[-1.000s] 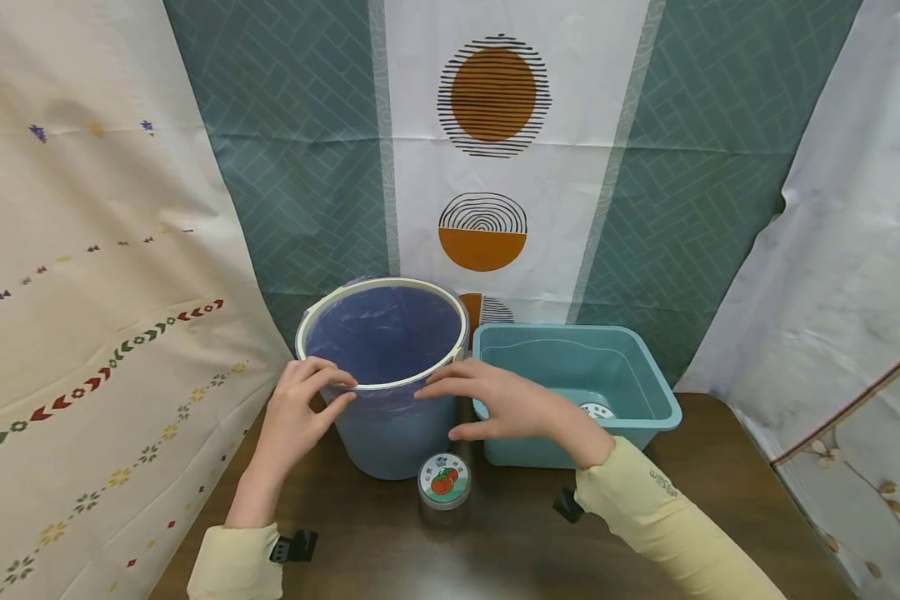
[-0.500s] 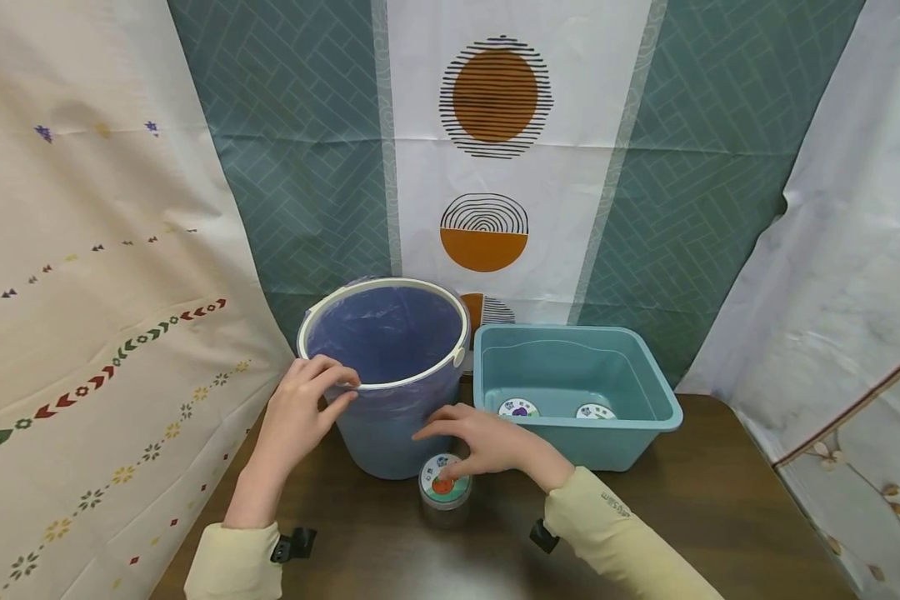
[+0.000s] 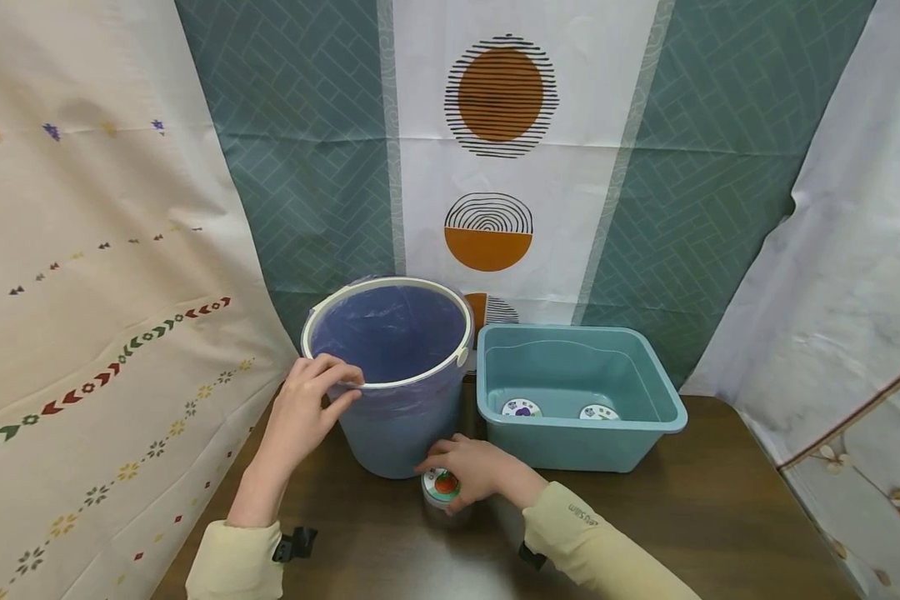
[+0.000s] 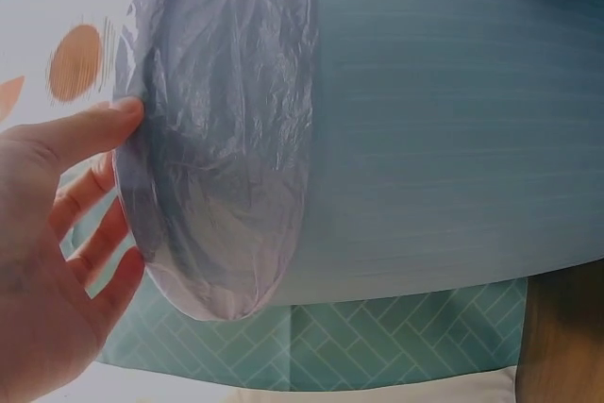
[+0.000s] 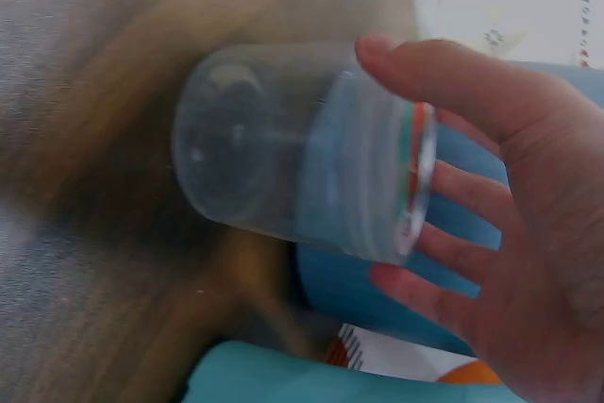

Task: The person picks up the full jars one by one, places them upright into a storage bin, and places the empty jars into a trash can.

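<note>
A tall blue trash bin (image 3: 405, 433) stands on the table, lined with a translucent purple plastic bag (image 4: 226, 120) folded over its edge under a cream ring. My left hand (image 3: 307, 404) holds the bin's front-left rim, thumb on the outer side and fingers over the edge. In front of the bin is a clear plastic jar (image 5: 274, 148) whose round lid (image 3: 442, 483) carries an orange fruit picture. My right hand (image 3: 468, 471) grips this jar from above at the lid, thumb on one side and fingers on the other.
Right of the bin stands a teal rectangular tub (image 3: 570, 446). Two round-lidded items, one with a purple picture on its lid (image 3: 521, 407), the other with a white lid (image 3: 598, 412), are inside it. Patterned cloths (image 3: 300, 167) hang behind and at both sides of the dark wooden table (image 3: 705, 500).
My right hand has left the bin's right front side, come down and toward me, and closed round the jar's lid. The left hand stays at the bin's rim.
</note>
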`<state>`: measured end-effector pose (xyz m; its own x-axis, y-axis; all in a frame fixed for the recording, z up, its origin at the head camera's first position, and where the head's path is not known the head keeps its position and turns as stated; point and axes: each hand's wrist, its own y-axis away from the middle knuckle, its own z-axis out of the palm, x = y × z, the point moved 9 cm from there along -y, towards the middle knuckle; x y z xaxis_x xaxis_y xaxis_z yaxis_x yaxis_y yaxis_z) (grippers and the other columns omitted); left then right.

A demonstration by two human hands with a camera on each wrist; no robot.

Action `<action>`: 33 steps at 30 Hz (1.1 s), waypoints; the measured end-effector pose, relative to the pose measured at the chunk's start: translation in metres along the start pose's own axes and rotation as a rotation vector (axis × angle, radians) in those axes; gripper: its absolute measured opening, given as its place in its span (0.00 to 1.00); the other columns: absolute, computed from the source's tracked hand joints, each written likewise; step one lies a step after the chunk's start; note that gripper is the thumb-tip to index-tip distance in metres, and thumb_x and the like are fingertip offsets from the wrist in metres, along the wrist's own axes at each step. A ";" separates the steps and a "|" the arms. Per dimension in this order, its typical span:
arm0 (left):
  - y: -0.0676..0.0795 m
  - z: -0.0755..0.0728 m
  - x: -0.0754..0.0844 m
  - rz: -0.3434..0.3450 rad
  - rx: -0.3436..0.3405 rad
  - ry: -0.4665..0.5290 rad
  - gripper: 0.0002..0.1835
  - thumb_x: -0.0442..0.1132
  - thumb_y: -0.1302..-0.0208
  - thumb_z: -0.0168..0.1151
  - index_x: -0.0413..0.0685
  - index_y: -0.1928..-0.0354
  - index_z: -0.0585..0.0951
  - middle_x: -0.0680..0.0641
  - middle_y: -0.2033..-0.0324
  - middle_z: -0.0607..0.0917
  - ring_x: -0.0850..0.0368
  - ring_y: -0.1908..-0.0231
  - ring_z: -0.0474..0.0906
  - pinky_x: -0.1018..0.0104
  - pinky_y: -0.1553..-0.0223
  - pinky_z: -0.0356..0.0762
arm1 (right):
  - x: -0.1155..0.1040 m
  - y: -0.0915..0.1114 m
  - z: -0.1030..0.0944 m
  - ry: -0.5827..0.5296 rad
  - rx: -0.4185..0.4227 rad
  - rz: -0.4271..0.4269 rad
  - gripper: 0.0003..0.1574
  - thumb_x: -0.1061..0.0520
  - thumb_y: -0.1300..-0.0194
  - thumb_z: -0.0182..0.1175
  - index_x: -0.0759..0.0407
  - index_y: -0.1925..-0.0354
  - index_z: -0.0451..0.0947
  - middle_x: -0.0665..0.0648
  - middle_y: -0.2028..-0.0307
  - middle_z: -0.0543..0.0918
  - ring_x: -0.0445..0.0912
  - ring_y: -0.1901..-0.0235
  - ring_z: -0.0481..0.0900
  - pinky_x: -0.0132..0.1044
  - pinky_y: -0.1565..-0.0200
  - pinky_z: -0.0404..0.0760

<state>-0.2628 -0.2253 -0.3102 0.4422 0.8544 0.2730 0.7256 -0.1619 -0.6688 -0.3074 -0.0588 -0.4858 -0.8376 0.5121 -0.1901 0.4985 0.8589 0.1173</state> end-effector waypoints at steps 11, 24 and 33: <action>0.000 0.001 -0.003 -0.009 0.005 0.013 0.13 0.32 0.50 0.76 0.55 0.63 0.85 0.54 0.65 0.82 0.56 0.61 0.69 0.60 0.60 0.67 | 0.000 0.004 0.010 0.051 -0.024 0.020 0.46 0.43 0.54 0.79 0.31 0.36 0.72 0.44 0.41 0.75 0.42 0.48 0.69 0.32 0.56 0.78; 0.001 0.001 -0.004 -0.022 0.009 0.056 0.13 0.31 0.50 0.76 0.53 0.63 0.85 0.53 0.65 0.82 0.56 0.60 0.69 0.61 0.58 0.65 | -0.007 0.013 0.006 0.071 -0.065 0.006 0.46 0.45 0.55 0.79 0.31 0.37 0.73 0.45 0.43 0.75 0.41 0.48 0.69 0.31 0.56 0.79; 0.001 0.003 -0.007 -0.027 0.022 0.078 0.13 0.31 0.50 0.76 0.53 0.64 0.85 0.53 0.65 0.82 0.55 0.59 0.70 0.61 0.57 0.64 | -0.012 0.020 -0.002 0.084 -0.085 -0.028 0.46 0.44 0.54 0.79 0.29 0.36 0.72 0.44 0.43 0.75 0.41 0.46 0.69 0.29 0.56 0.78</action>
<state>-0.2665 -0.2299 -0.3145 0.4630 0.8172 0.3432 0.7265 -0.1280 -0.6752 -0.2875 -0.0478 -0.4795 -0.8685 0.4827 -0.1130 0.4568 0.8677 0.1960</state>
